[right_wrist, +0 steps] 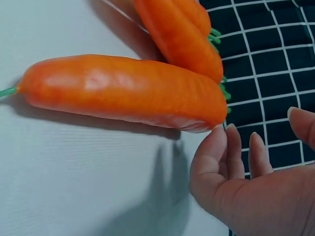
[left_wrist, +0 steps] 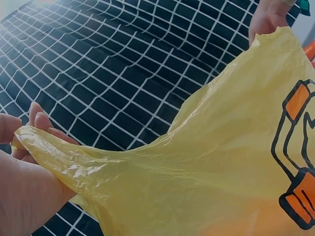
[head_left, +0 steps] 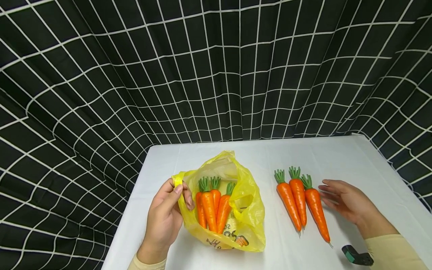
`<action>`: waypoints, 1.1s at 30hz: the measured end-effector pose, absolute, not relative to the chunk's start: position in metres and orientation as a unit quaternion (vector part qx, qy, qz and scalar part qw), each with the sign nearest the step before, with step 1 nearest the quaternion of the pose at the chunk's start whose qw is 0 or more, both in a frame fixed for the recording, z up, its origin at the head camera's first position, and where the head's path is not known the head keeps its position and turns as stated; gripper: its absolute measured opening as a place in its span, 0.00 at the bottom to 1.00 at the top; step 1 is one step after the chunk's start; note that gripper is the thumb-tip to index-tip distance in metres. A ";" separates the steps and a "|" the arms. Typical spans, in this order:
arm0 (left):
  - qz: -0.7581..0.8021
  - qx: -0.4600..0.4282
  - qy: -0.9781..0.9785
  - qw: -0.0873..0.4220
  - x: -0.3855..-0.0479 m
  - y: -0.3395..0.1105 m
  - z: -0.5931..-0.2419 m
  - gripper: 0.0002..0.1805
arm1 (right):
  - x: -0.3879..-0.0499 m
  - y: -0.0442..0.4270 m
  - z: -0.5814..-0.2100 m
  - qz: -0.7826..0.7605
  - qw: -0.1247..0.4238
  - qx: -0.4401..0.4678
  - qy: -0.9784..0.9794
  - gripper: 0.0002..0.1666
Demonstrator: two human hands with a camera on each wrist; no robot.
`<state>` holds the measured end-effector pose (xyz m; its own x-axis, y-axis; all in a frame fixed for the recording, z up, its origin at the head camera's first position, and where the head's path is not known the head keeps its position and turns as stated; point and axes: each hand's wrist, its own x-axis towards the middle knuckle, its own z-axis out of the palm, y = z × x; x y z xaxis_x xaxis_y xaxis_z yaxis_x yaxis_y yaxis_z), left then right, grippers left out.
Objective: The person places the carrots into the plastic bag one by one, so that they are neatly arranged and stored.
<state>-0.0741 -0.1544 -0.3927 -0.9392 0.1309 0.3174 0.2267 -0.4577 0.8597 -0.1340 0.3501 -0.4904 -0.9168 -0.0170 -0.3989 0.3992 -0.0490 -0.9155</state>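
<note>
A yellow plastic bag stands on the table with its mouth spread. Its left edge is pinched between the thumb and fingers of my left hand; the left wrist view shows the bag stretched out from that grip. Inside are several orange carrots, green tops upward. To the right, three more carrots lie side by side on the table. My right hand is beside the rightmost carrot, holding nothing. In the right wrist view its fingertips are close to that carrot; contact is unclear.
A white cloth covers the table. Behind and at both sides hangs a black curtain with a white grid. A dark and green device shows at my right wrist.
</note>
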 end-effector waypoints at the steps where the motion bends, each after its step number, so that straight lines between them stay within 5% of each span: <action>1: -0.836 -0.172 -0.521 0.029 -0.074 -0.154 -0.393 0.10 | -0.134 0.351 -0.491 -0.711 0.151 0.144 0.672 0.21; 6: -0.834 -0.170 -0.524 0.029 -0.074 -0.154 -0.392 0.10 | -0.134 0.355 -0.495 -0.706 0.175 0.151 0.670 0.20; 11: -0.834 -0.172 -0.523 0.029 -0.074 -0.154 -0.391 0.10 | -0.134 0.353 -0.499 -0.685 0.192 0.154 0.686 0.32; 24: -0.834 -0.168 -0.524 0.031 -0.074 -0.154 -0.389 0.10 | -0.134 0.340 -0.506 -0.621 0.200 0.160 0.741 0.45; 33: -0.837 -0.169 -0.520 0.031 -0.074 -0.153 -0.391 0.10 | -0.135 0.334 -0.507 -0.576 0.199 0.149 0.779 0.45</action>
